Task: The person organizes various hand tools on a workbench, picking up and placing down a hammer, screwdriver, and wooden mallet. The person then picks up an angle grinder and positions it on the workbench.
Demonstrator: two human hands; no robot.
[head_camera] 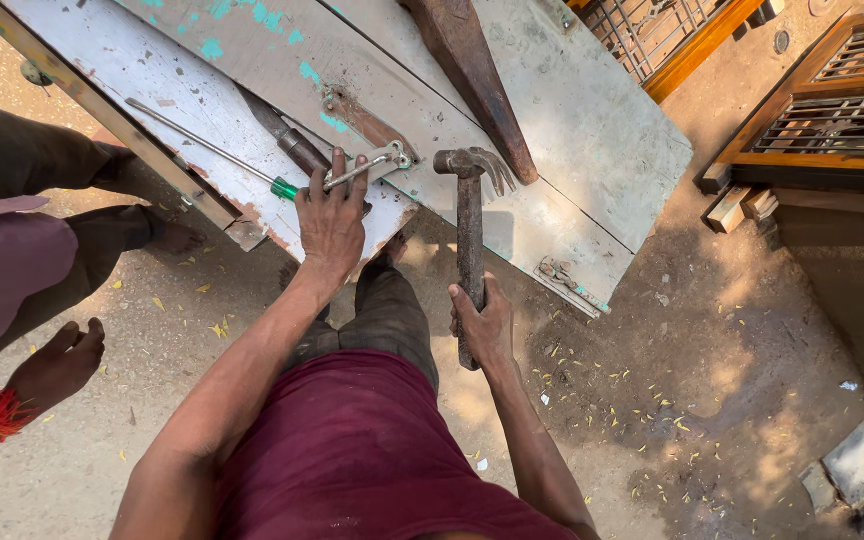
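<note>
One metal latch [367,165] lies at the near edge of the worn door panel [552,110], its long axis slanting up rightward, pinned under the left hand [332,215] with one green-handled screwdriver [287,188], while the right hand [482,325], right of it, grips one claw hammer [469,230].
</note>
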